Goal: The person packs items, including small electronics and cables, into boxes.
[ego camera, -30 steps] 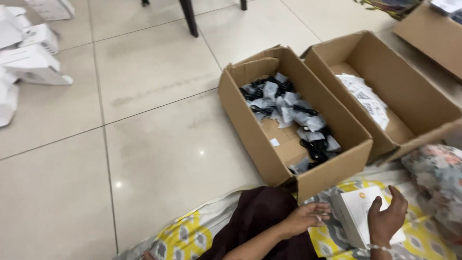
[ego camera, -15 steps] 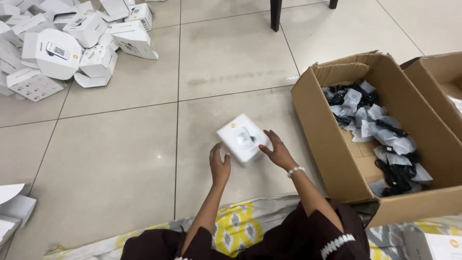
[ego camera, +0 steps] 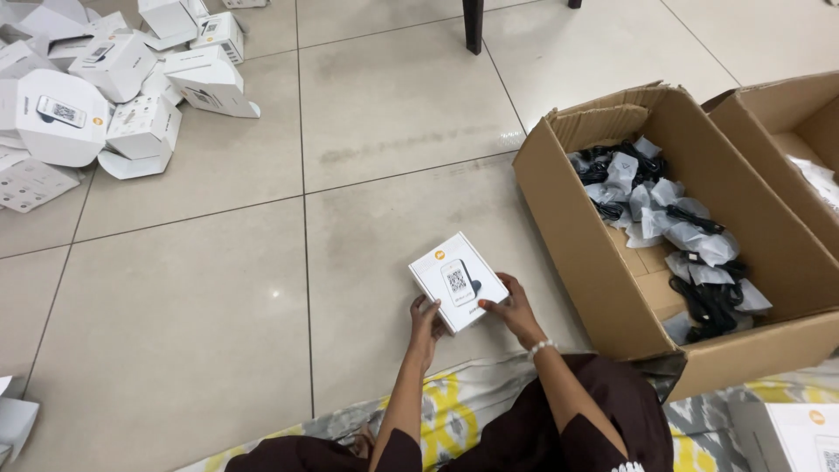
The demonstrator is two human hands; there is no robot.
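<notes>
A small white product box (ego camera: 457, 280) with a picture of a dark device on its top face is held just above the tiled floor, in front of my knees. My left hand (ego camera: 426, 323) grips its near left corner from below. My right hand (ego camera: 514, 309) holds its near right edge, thumb on top; a white bead bracelet is on that wrist. Both hands are shut on the box.
An open cardboard carton (ego camera: 572, 227) of black cables in clear bags stands to the right, a second carton (ego camera: 769, 114) beyond it. A heap of opened white boxes (ego camera: 114, 79) lies at far left. A chair leg (ego camera: 473, 26) stands at top. Another white box (ego camera: 791, 433) lies at bottom right.
The white box has been turned so its printed face is up and drawn nearer to me. A second ago my hands were at the right, by another white box on the cloth.
</notes>
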